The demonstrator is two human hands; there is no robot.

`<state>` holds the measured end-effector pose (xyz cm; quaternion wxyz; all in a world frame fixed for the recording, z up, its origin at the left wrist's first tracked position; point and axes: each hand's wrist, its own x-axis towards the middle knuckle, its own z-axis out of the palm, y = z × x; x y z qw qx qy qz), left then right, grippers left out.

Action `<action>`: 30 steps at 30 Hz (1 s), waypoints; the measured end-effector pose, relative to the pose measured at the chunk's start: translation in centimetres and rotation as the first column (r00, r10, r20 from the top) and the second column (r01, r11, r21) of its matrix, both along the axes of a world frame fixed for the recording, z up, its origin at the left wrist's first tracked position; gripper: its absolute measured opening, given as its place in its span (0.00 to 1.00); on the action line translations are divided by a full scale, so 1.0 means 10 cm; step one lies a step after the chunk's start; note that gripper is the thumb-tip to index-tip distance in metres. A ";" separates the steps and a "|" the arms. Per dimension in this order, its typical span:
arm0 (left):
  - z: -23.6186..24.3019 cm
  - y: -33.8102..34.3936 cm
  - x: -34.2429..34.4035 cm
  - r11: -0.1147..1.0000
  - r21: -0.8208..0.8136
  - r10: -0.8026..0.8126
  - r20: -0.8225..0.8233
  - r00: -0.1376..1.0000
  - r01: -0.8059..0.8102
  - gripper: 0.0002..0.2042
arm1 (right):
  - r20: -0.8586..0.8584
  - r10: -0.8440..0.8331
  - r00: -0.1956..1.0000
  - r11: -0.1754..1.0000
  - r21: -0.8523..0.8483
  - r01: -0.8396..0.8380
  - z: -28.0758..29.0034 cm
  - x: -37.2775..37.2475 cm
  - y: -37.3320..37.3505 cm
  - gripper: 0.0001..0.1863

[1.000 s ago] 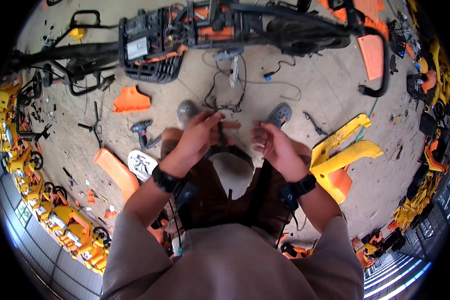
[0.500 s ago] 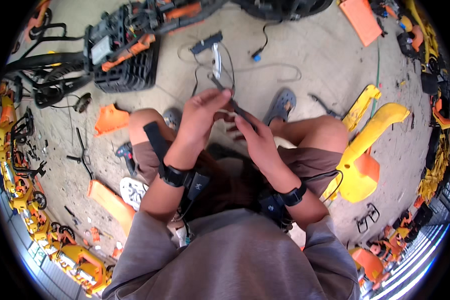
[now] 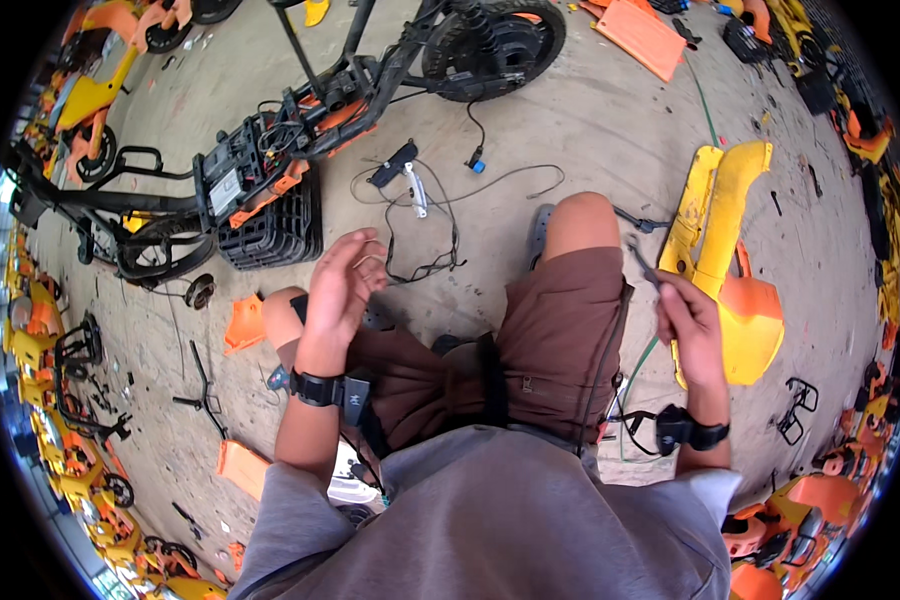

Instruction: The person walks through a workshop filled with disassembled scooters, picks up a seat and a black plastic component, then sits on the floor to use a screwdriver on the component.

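My right hand [image 3: 688,322] is out to the right beside my knee, its fingers closed on a slim dark wrench [image 3: 643,262] that points up and away from me. Just beyond that hand lies a yellow body panel [image 3: 732,205] with an orange part [image 3: 750,305] against it. My left hand [image 3: 340,295] is raised over my left thigh, fingers loosely apart and nothing in them. On the floor ahead are a silver lever-shaped piece [image 3: 416,190], a black bracket-like part [image 3: 394,163] and a loop of thin black cable [image 3: 457,240].
A stripped electric scooter frame [image 3: 365,120] lies across the far left, with a black plastic crate [image 3: 280,235] and a rear wheel [image 3: 495,55]. Orange panels [image 3: 242,322] and a black bent bar [image 3: 206,390] lie at left. Yellow and orange scooters line both sides.
My hands were together in front of me on the wrench. They have parted: the right carried it to the right, the left let go. My view has tilted up toward the scooter.
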<state>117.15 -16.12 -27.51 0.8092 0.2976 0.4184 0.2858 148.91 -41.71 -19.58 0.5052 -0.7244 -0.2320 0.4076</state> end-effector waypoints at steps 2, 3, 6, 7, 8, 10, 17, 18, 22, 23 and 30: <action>-0.24 0.10 -0.11 0.992 -0.115 0.063 0.031 0.998 -0.059 0.11 | 0.128 -0.057 0.990 0.993 -0.096 0.069 -0.18 0.27 -0.62 0.13; -0.31 0.13 -0.09 0.980 -0.187 0.071 0.033 0.997 -0.063 0.10 | 0.135 -0.070 0.988 0.977 -0.191 0.096 -0.31 0.36 -0.99 0.12; -0.64 0.18 -0.39 0.954 -0.294 0.090 0.102 0.991 -0.056 0.10 | 0.227 -0.013 0.974 0.885 -0.450 0.117 -0.87 0.31 -1.94 0.11; -0.67 0.21 -0.47 0.945 -0.315 0.122 0.087 0.989 -0.089 0.10 | 0.260 0.036 0.965 0.812 -0.571 0.124 -1.08 0.24 -2.26 0.12; -0.55 0.22 -0.61 0.965 -0.255 0.080 0.060 0.995 -0.063 0.10 | 0.299 0.060 0.952 0.743 -0.651 0.157 -1.26 0.12 -2.51 0.13; -0.26 0.35 -0.98 0.992 -0.125 0.024 0.120 0.993 -0.009 0.11 | 0.326 0.067 0.943 0.582 -0.780 0.228 -1.67 -0.20 -3.09 0.16; 1.46 1.11 -2.55 0.814 0.542 0.443 -0.343 0.828 -0.211 0.16 | 0.021 -0.035 0.999 0.318 -0.948 0.031 -2.69 -1.67 -4.41 0.22; 1.61 1.19 -2.90 0.760 0.633 0.452 -0.347 0.822 -0.150 0.16 | -0.006 -0.062 0.998 0.310 -0.950 0.014 -2.82 -1.80 -4.45 0.22; 2.17 1.29 -3.66 0.734 0.678 0.454 -0.547 0.703 0.053 0.17 | -0.030 -0.170 0.985 0.428 -0.903 0.046 -3.13 -1.90 -4.28 0.20; 2.15 1.24 -3.87 0.738 0.662 0.407 -0.592 0.695 0.132 0.17 | 0.013 -0.112 0.994 0.446 -0.893 0.062 -3.33 -1.82 -4.29 0.19; 1.56 -0.12 -2.22 0.834 0.550 0.335 -0.558 0.759 0.036 0.10 | 0.087 -0.001 0.996 0.646 -0.760 0.067 -3.46 -0.62 -3.03 0.15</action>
